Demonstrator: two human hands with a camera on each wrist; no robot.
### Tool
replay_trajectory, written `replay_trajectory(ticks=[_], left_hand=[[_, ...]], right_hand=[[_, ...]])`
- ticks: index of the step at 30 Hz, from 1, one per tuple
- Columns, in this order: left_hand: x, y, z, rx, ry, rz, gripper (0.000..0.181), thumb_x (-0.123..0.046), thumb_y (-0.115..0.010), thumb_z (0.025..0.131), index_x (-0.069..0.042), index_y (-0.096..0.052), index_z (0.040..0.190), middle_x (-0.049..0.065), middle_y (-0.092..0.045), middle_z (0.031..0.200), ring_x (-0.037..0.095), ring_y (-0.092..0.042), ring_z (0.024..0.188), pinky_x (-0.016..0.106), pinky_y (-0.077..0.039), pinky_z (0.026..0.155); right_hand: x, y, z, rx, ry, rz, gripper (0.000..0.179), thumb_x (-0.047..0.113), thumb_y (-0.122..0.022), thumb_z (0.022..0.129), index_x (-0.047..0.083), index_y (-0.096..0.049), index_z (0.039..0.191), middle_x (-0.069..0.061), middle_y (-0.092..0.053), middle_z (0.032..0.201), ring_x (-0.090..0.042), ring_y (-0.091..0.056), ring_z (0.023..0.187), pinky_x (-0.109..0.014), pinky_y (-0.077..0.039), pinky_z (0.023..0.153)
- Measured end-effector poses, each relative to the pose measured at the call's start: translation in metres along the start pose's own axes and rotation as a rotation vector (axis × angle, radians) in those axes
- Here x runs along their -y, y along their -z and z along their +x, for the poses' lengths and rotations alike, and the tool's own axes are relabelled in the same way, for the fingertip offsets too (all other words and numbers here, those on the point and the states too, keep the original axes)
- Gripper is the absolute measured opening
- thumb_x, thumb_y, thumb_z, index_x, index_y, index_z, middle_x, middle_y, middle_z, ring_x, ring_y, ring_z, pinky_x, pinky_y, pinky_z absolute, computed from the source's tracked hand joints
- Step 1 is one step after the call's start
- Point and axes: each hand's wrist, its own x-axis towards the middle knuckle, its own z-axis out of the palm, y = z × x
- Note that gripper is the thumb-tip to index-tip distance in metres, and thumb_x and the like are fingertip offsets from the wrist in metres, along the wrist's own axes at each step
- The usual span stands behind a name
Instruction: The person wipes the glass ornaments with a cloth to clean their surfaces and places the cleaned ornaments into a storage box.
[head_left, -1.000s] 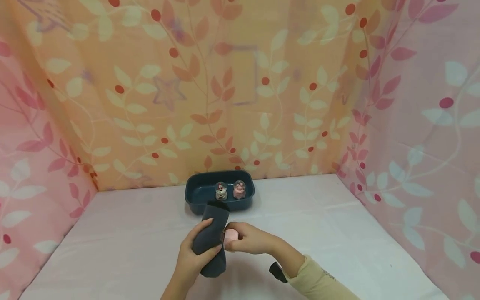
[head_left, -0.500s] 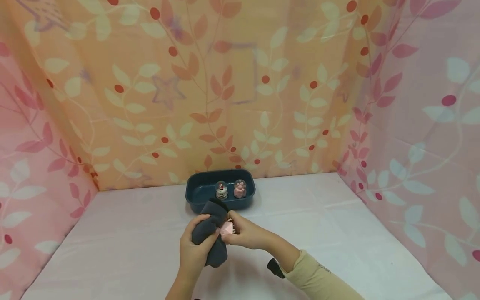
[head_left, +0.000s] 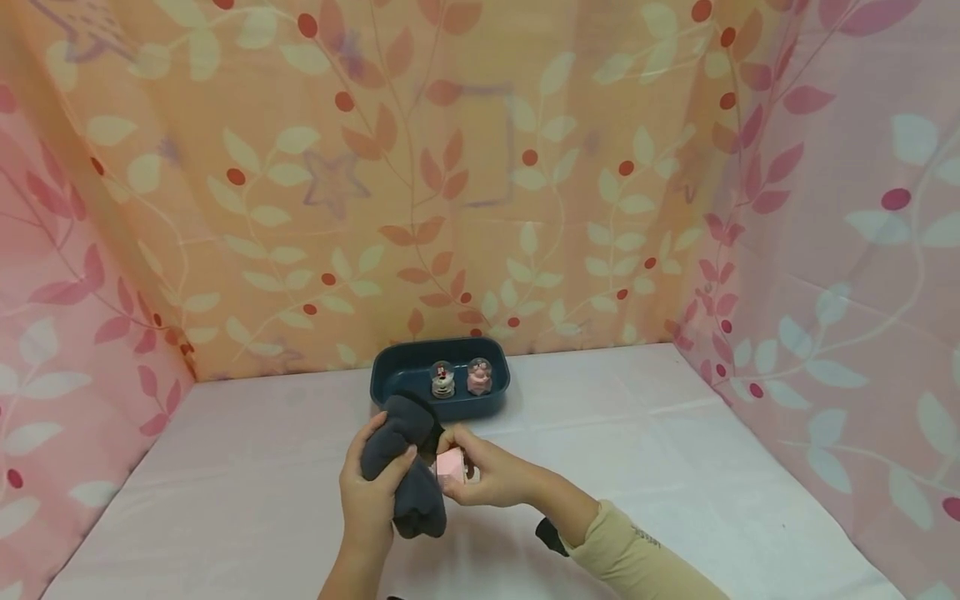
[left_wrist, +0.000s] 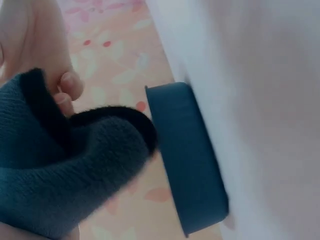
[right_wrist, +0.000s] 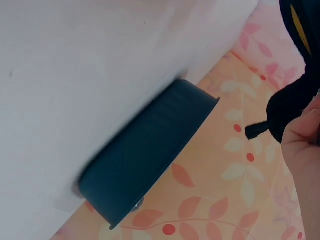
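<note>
In the head view, my left hand (head_left: 367,492) grips a folded dark grey cloth (head_left: 401,446). The cloth has a fuzzy surface and black edging, as the left wrist view shows on the cloth (left_wrist: 100,165). My right hand (head_left: 491,475) pinches a small pink faceted thing (head_left: 451,467) close against the cloth's right side. It resembles the base of the pink snow globe in the basin; its other end is hidden by the cloth and fingers. In the right wrist view, part of a hand (right_wrist: 305,140) shows at the right edge beside dark cloth.
Behind the hands stands a dark blue basin (head_left: 397,408) on the white-covered table (head_left: 262,475). Inside it are a white-based snow globe (head_left: 442,381) and a pink snow globe (head_left: 479,377). A small black object (head_left: 551,536) lies by the right sleeve. Patterned curtains (head_left: 480,183) surround the table.
My left hand has shifted slightly left, and the cloth in it has bunched up and turned. The pink thing has turned in my right fingers. The basin stays in place.
</note>
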Motion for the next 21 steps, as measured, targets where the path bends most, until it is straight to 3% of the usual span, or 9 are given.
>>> replay_trajectory(ticks=[5, 8, 11, 16, 21], left_hand=[[0.007, 0.004, 0.002, -0.041, 0.047, -0.160, 0.059, 0.007, -0.065, 0.086, -0.015, -0.047, 0.138, 0.007, -0.043, 0.135, 0.014, -0.056, 0.099, 0.022, -0.053, 0.071], [0.009, 0.006, 0.001, -0.046, 0.042, -0.250, 0.059, 0.008, -0.063, 0.087, -0.017, -0.044, 0.138, 0.006, -0.043, 0.132, 0.013, -0.058, 0.095, 0.022, -0.053, 0.069], [0.005, 0.009, -0.002, -0.015, 0.024, -0.306, 0.061, 0.009, -0.060, 0.087, -0.020, -0.042, 0.138, 0.007, -0.041, 0.131, 0.014, -0.059, 0.087, 0.023, -0.053, 0.067], [-0.002, 0.006, -0.010, 0.127, 0.007, -0.217, 0.072, 0.008, -0.062, 0.085, -0.023, -0.035, 0.143, 0.009, -0.034, 0.136, 0.018, -0.059, 0.096, 0.028, -0.055, 0.075], [0.000, -0.003, -0.014, 0.204, -0.020, -0.021, 0.082, 0.004, -0.071, 0.083, -0.018, -0.029, 0.150, 0.014, -0.035, 0.140, 0.021, -0.052, 0.108, 0.027, -0.053, 0.082]], right_hand=[[-0.001, 0.001, -0.002, -0.010, 0.007, 0.003, 0.035, 0.011, -0.065, 0.086, 0.005, -0.044, 0.113, 0.001, -0.049, 0.097, -0.005, -0.046, 0.081, -0.021, -0.040, 0.067], [0.001, 0.001, -0.004, -0.047, -0.045, 0.122, 0.032, 0.009, -0.061, 0.089, 0.001, -0.043, 0.114, -0.002, -0.049, 0.099, -0.008, -0.048, 0.082, -0.021, -0.043, 0.069], [0.002, 0.001, -0.004, -0.133, -0.135, 0.257, 0.027, 0.013, -0.053, 0.094, -0.002, -0.042, 0.113, -0.004, -0.052, 0.096, -0.013, -0.053, 0.080, -0.023, -0.045, 0.068], [0.005, -0.002, 0.000, -0.304, -0.312, 0.424, 0.027, 0.024, -0.042, 0.098, -0.001, -0.044, 0.108, -0.006, -0.058, 0.083, -0.015, -0.053, 0.070, -0.024, -0.045, 0.063], [0.014, -0.008, 0.004, -0.354, -0.377, 0.559, 0.034, 0.031, -0.040, 0.099, 0.000, -0.044, 0.112, -0.006, -0.051, 0.088, -0.014, -0.048, 0.068, -0.024, -0.042, 0.061]])
